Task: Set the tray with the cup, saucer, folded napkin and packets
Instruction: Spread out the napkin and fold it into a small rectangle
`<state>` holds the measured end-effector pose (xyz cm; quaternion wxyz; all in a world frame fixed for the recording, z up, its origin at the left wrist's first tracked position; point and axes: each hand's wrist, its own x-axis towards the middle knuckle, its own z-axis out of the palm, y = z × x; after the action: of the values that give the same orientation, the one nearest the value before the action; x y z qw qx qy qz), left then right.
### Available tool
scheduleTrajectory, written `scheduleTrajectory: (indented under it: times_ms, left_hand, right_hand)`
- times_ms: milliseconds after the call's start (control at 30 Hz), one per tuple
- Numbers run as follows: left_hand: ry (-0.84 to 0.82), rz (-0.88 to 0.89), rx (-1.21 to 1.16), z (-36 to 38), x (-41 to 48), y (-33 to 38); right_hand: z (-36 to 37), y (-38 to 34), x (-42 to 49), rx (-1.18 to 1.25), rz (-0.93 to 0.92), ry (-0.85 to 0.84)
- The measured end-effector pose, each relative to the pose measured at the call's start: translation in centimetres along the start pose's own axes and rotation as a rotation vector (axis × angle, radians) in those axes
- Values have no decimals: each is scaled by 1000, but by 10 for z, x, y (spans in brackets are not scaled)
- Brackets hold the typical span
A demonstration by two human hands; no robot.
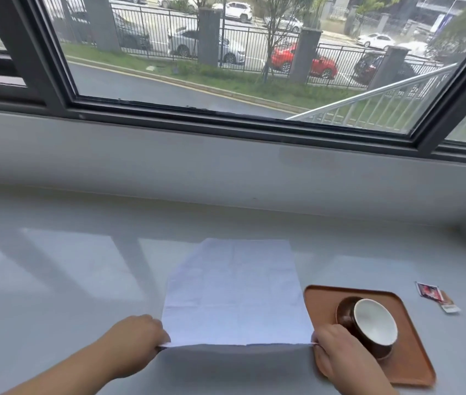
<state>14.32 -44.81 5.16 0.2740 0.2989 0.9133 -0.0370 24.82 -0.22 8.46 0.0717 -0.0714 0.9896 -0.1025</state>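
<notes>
A white napkin (234, 292) lies unfolded on the grey counter, its near edge lifted off the surface. My left hand (137, 336) pinches the near left corner and my right hand (337, 354) pinches the near right corner. To the right sits a brown tray (414, 363). On it stands a dark cup (374, 323) with a white inside, on a dark saucer (344, 312). My right hand overlaps the tray's left edge. Two packets (437, 297) lie on the counter right of the tray.
The grey counter (69, 280) runs along a low wall under a large window (226, 52). A dark window frame (226, 124) borders the sill behind it.
</notes>
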Motion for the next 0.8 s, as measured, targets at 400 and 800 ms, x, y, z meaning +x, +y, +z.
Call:
scheduleTrajectory:
  times_ms: [400,800]
  left_hand:
    - [-199,-153,-243,10,-10,13]
    - [-282,-234,-378,-8,7,2]
  right_hand:
    - [25,-9,-6,118,34,-164]
    - [22,-10,-5,61,39,-198]
